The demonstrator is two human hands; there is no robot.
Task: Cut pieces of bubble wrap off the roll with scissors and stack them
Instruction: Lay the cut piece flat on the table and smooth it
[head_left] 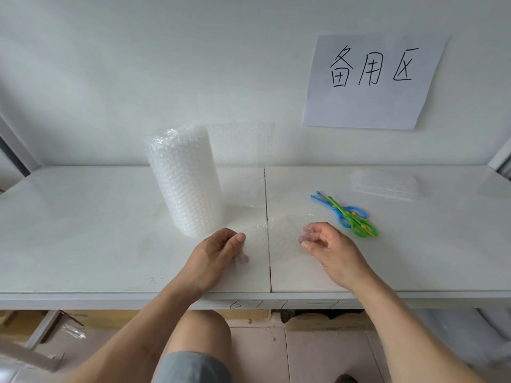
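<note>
A clear bubble wrap roll (184,178) stands upright on the white table (83,230), with a loose sheet end (243,150) hanging out to its right. A small cut bubble wrap piece (276,239) is held between both hands near the table's front edge. My left hand (221,250) pinches its left edge; my right hand (320,241) pinches its right edge. Two pairs of scissors, one blue (340,208) and one green (356,221), lie crossed on the table just right of my right hand. A flat stack of cut pieces (384,185) lies at the back right.
A white paper sign (373,81) with handwritten characters hangs on the wall behind. A seam (266,205) runs down the table's middle. Cardboard and floor tiles show below the table edge, along with my knee (201,335).
</note>
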